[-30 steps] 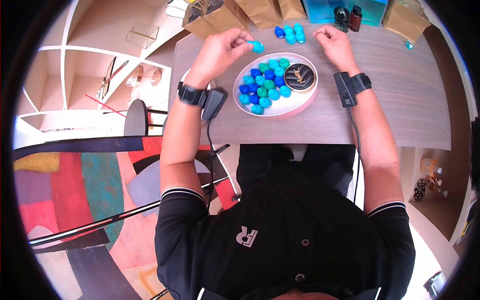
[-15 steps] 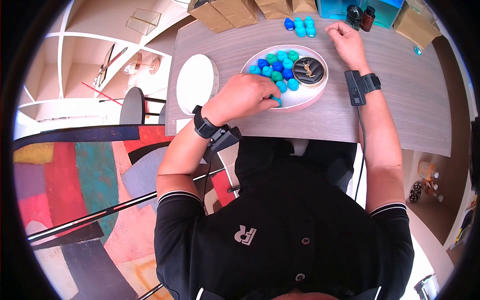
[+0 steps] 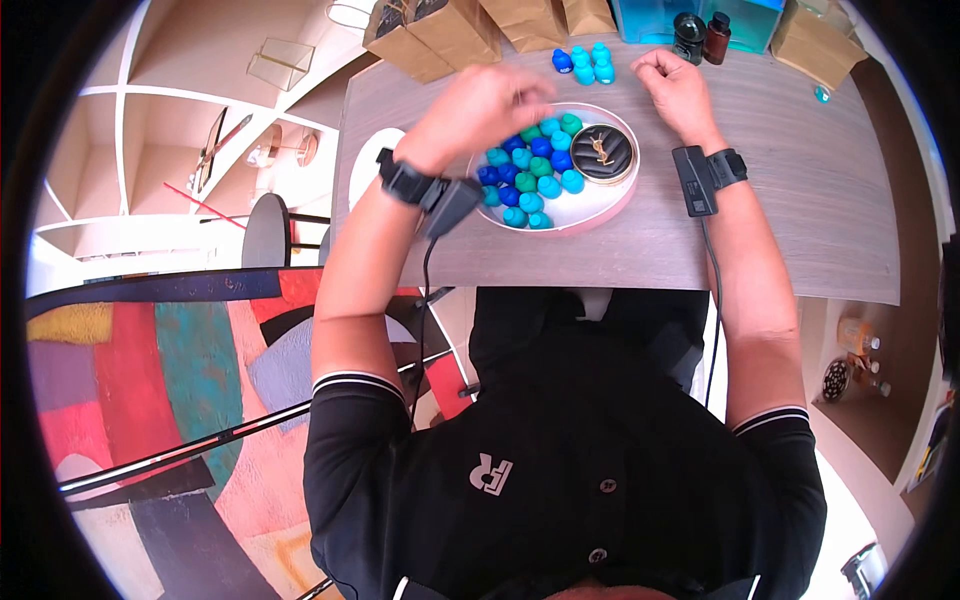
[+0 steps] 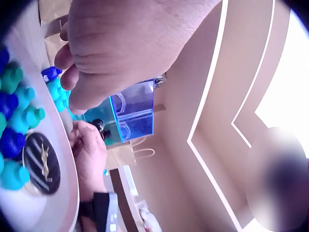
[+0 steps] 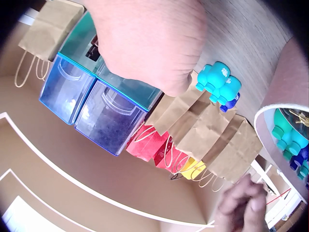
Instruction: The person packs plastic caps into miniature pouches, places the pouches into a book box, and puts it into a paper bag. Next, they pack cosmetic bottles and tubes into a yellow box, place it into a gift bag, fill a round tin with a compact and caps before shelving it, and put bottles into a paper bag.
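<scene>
My left hand (image 3: pixel 480 115) is blurred in the head view, above the far left rim of a round pink box (image 3: pixel 600 222) with a white inside. Its fingers bend loosely, and nothing shows between them in the right wrist view. Several small bulb-shaped pieces (image 3: pixel 549 187) with stubby tips, in dark blue, light blue and green, lie in the box beside a round black case (image 3: pixel 602 153) with a gold emblem. Behind the box stands a small group of light blue pieces (image 3: pixel 603 72) and a dark blue piece (image 3: pixel 562 61). Right of this group my right hand (image 3: pixel 680 95) rests loosely curled, holding nothing visible.
Brown paper bags (image 3: pixel 425 45) and blue clear bins (image 3: pixel 645 22) line the table's back edge. A dark jar (image 3: pixel 689 38) and a brown bottle (image 3: pixel 717 38) stand before the bins. At the left lies a white lid (image 3: pixel 372 165), partly hidden by my left arm.
My left hand carried a light blue piece from near the back group to the box's near side and let it go there. Now the hand is back toward the far left. My right hand stayed put.
</scene>
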The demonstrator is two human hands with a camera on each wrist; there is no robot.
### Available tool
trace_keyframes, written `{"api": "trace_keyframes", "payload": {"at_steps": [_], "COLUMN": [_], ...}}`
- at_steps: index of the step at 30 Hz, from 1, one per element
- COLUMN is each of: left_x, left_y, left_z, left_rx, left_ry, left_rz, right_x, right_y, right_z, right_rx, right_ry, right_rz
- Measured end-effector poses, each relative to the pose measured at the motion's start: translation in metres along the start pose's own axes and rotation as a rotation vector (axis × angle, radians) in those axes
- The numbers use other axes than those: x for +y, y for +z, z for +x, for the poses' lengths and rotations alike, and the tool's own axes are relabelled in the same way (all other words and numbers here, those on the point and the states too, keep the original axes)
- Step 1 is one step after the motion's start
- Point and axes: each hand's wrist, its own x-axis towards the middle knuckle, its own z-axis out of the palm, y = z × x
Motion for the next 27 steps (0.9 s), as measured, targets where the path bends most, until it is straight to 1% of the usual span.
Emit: {"api": "trace_keyframes", "payload": {"at_steps": [1, 5, 7, 8, 12, 13, 16, 18, 19, 21, 22, 24, 25, 27], "left_x": [-0.011, -0.053, -0.067, -0.069, -0.075, -0.076, -0.072, -0.068, -0.066, -0.049, -0.035, -0.002, 0.012, 0.034], "left_y": [0.002, 0.021, 0.034, 0.037, 0.045, 0.046, 0.04, 0.031, 0.025, 0.008, -0.001, -0.019, -0.023, -0.025], "left_z": [0.016, 0.068, 0.085, 0.091, 0.098, 0.096, 0.082, 0.07, 0.061, 0.042, 0.032, 0.006, -0.006, -0.025], "left_rx": [0.052, 0.052, -0.037, -0.059, -0.089, -0.069, -0.031, 0.016, 0.012, 0.162, 0.16, 0.021, 0.02, -0.145], "left_ry": [-0.024, 0.049, -0.073, -0.08, -0.076, -0.093, -0.117, -0.108, -0.112, -0.05, -0.052, -0.038, -0.047, 0.113], "left_rz": [0.027, 0.14, 0.098, 0.115, 0.152, 0.159, 0.141, 0.123, 0.122, 0.085, 0.084, -0.025, -0.026, -0.134], "right_x": [-0.001, 0.006, 0.006, 0.002, -0.003, -0.003, 0.002, 0.007, 0.009, 0.01, 0.01, 0.01, 0.011, 0.009], "right_y": [-0.001, 0.003, 0.004, 0.002, 0.002, 0.001, 0.003, 0.004, 0.004, 0.003, 0.003, 0.005, 0.004, 0.004], "right_z": [0.0, 0.001, 0.001, -0.001, -0.002, -0.002, -0.001, 0.002, 0.003, 0.003, 0.002, 0.002, 0.003, 0.003], "right_rx": [0.004, 0.038, 0.039, 0.026, 0.037, 0.036, 0.034, 0.035, 0.035, 0.035, 0.041, 0.038, 0.032, 0.019], "right_ry": [-0.004, -0.065, -0.064, -0.027, -0.009, -0.019, -0.046, -0.069, -0.071, -0.071, -0.077, -0.077, -0.068, -0.058], "right_rz": [-0.004, 0.017, 0.04, 0.01, -0.015, -0.032, -0.038, -0.028, -0.023, -0.019, 0.0, 0.024, 0.016, 0.008]}}
